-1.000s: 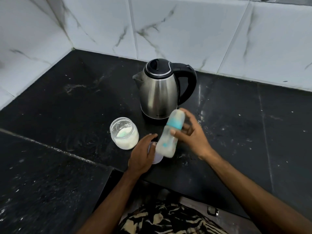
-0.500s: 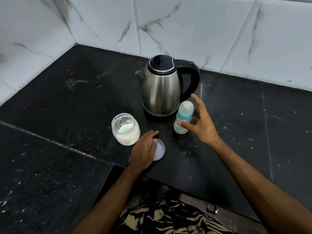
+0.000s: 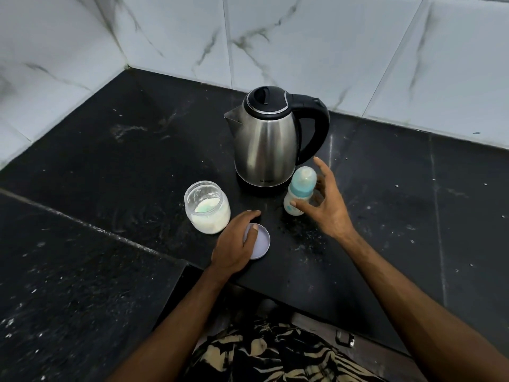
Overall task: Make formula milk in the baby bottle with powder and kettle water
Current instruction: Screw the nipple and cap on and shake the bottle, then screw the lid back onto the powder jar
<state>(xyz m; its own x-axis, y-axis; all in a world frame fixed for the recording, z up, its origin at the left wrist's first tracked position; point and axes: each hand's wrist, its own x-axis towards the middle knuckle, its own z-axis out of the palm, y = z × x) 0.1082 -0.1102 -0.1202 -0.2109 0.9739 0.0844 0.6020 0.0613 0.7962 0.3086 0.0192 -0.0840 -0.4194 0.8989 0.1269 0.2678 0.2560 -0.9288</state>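
Note:
The baby bottle [image 3: 299, 193], clear with a teal collar and its cap on, stands upright on the black counter just right of the steel kettle [image 3: 265, 142]. My right hand [image 3: 326, 205] is spread open beside the bottle, with the thumb tip at its lower side and the fingers straight. An open glass jar [image 3: 207, 206] holding white powder stands left of the bottle. In front of the jar lies its pale lid [image 3: 260, 241]. My left hand [image 3: 234, 242] covers the lid's left half, thumb on the lid's face and fingers curled past its rim.
The black stone counter [image 3: 385, 188] meets white marble wall tiles [image 3: 303, 45] in a corner behind the kettle. The kettle's black handle [image 3: 316, 128] points right. A lower counter section [image 3: 68, 285] lies at the left. The counter's front edge runs just behind my wrists.
My right hand has carried the bottle from a tilted hold in the air down onto the counter beside the kettle and opened its fingers. The left hand stayed on the lid.

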